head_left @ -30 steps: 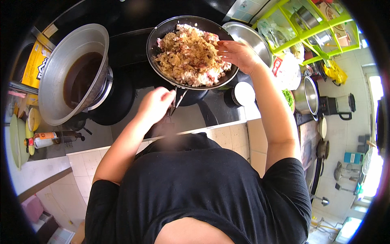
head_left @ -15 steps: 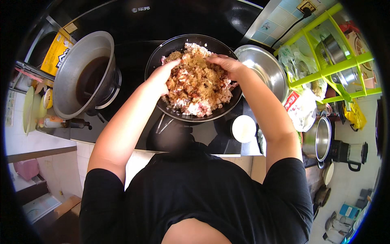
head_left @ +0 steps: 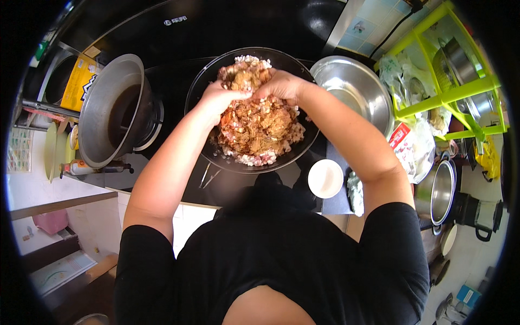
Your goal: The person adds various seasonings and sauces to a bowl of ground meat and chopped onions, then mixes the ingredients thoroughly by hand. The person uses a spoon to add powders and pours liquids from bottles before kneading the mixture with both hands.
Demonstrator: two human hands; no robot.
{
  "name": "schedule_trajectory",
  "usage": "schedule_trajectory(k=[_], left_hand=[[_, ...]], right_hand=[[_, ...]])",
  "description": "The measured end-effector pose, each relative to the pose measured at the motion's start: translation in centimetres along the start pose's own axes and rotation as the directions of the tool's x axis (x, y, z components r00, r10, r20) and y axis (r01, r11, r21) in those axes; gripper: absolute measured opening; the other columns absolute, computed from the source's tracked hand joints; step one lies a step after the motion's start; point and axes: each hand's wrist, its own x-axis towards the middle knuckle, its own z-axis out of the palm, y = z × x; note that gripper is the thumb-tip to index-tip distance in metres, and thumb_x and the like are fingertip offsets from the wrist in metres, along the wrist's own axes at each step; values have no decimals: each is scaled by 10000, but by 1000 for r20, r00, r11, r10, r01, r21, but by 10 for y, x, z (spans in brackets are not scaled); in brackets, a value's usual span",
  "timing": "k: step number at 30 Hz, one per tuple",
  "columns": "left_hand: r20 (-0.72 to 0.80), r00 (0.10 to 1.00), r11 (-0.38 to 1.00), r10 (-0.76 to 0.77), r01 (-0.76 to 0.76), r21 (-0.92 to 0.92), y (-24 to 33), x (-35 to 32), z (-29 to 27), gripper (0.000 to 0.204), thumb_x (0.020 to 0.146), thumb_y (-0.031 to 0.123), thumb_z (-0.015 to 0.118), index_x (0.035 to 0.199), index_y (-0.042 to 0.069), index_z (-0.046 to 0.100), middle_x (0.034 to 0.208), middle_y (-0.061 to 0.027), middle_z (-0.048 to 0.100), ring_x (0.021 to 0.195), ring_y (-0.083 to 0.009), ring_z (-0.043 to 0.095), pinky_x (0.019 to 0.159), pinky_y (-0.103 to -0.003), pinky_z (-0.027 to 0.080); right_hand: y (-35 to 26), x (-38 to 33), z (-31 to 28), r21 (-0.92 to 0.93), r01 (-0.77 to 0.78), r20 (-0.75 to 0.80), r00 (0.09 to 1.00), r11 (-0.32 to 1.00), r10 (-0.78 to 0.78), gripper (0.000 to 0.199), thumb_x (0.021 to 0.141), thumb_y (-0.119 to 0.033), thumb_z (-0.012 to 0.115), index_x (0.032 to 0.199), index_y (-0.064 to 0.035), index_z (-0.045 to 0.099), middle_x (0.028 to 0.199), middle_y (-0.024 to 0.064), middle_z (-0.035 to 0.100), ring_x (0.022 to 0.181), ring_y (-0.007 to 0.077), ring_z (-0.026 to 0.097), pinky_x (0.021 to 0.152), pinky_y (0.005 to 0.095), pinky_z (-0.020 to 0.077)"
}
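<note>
A dark round pan (head_left: 197, 130) holds a mound of minced meat mixture (head_left: 260, 130), pale at the edges and dusted with brown seasoning on top. My left hand (head_left: 219, 99) and my right hand (head_left: 283, 86) meet over its far half. Between them they grip a raised clump of the mixture, with thumbs close together on the near side. The other fingers are partly buried or hidden behind the clump. A small white bowl (head_left: 325, 179) stands near the pan's right front.
Left of the pan, a large grey wok (head_left: 86, 130) with dark liquid sits on a burner. On the right stand a shiny steel basin (head_left: 379, 103), a green rack (head_left: 449, 97) with metal pots, plastic bags (head_left: 420, 157), a steel pot (head_left: 443, 192) and a dark-based blender (head_left: 474, 214).
Both hands have come inward from the mound's sides and lifted a clump of mixture toward the far side of the pan. The whole view has shifted slightly.
</note>
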Motion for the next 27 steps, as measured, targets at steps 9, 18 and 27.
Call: schedule_trajectory(k=[9,18,27], left_hand=[[-66,995,997,-81,81,-10,26,-40,-4,335,832,143,597,1120,6,491,961,-78,599,812,-142,602,715,-288,517],[-115,931,925,-347,319,-208,-11,-54,10,706,708,205,726,1268,38,329,1118,-146,536,997,-279,566,824,-417,492],[-65,975,961,-215,199,-192,-40,-20,4,431,719,-33,570,1144,-12,500,1037,-142,590,923,-233,601,786,-377,506]], right_hand=[[-30,-46,-6,-437,-119,-228,973,892,18,335,737,-294,674,831,18,599,665,75,577,556,138,536,500,294,440],[16,-54,16,-212,-217,-204,963,953,174,1292,549,-443,808,1383,-10,-79,1436,247,65,1338,328,109,1078,445,114],[26,-27,26,188,-18,-63,998,982,30,700,610,66,650,1249,0,373,1068,149,580,941,223,573,838,339,459]])
